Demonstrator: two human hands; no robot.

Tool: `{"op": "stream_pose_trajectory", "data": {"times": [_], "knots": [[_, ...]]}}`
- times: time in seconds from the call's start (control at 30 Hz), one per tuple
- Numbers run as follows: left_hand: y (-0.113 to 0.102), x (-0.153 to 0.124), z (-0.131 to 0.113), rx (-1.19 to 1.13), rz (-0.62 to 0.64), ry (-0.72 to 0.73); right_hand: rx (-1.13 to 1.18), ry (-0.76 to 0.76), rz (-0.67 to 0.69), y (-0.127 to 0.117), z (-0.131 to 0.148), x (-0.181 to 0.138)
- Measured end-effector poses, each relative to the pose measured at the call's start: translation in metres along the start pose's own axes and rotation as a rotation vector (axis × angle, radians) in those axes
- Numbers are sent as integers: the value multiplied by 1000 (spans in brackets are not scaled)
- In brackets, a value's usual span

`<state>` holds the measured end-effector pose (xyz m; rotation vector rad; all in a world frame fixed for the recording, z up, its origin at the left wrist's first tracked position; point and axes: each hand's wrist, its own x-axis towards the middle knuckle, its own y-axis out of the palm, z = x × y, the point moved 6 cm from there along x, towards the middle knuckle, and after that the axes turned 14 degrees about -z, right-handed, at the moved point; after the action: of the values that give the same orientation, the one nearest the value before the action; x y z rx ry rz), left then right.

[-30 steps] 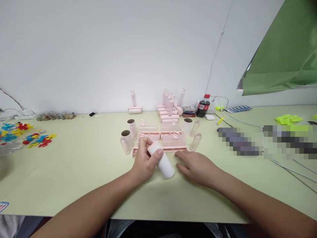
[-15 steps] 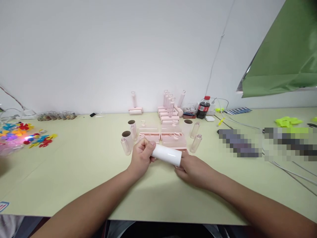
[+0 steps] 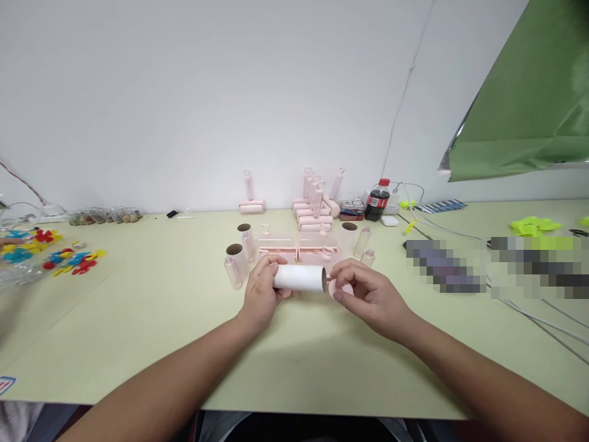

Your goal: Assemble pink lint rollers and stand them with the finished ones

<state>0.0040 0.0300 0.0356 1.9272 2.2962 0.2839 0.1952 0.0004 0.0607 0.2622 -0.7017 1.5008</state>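
My left hand (image 3: 261,292) is closed round the left end of a white paper roll (image 3: 299,277), which lies level above the pale green table (image 3: 151,319). My right hand (image 3: 368,293) sits at the roll's right open end, its fingers pinching a small round pink cap (image 3: 342,288) just beside that end. Behind the roll lie pink trays (image 3: 299,253) with pink parts. Upright white rolls (image 3: 235,256) and small clear bottles (image 3: 362,240) stand on both sides of the trays.
Assembled pink rollers (image 3: 315,202) stand at the back by the wall, next to a cola bottle (image 3: 377,200) and cables. Coloured plastic flowers (image 3: 55,253) lie far left. Neon yellow pieces (image 3: 532,224) lie far right under a green sheet (image 3: 529,104).
The roll went from tilted in my left hand to level. My right hand rose from the table to the roll's right end and now pinches a pink cap.
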Motion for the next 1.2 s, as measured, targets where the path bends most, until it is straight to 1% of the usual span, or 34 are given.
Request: {"op": "stream_pose_trajectory", "data": {"times": [0.07, 0.13, 0.2, 0.27, 0.33, 0.43, 0.53, 0.63, 0.8, 1.0, 1.2], "knots": [[0, 1, 1, 30, -3, 21, 93, 33, -100, -6, 0, 2], [0, 2, 3, 68, 12, 29, 186, 115, -196, -11, -4, 3], [1, 1, 8, 90, 40, 21, 260, 211, -255, -15, -10, 3], [3, -1, 12, 99, 66, 10, 291, 282, -257, -14, -15, 3], [4, -2, 15, 108, 84, 7, 305, 335, -226, -11, -18, 2], [5, -4, 17, 94, 105, 2, 345, 379, -210, -6, -21, 2], [8, -5, 17, 15, 129, -49, 350, 366, -217, -3, -20, 2], [10, -7, 17, -39, 141, -77, 272, 319, -240, -4, -18, 2], [8, -6, 16, 12, 81, -15, 136, 237, -247, -4, -11, 2], [8, -4, 15, 30, 89, 16, 88, 136, -237, -5, -5, 2], [8, -6, 14, 48, 108, 21, 126, 193, -238, -6, -11, 1]]}}
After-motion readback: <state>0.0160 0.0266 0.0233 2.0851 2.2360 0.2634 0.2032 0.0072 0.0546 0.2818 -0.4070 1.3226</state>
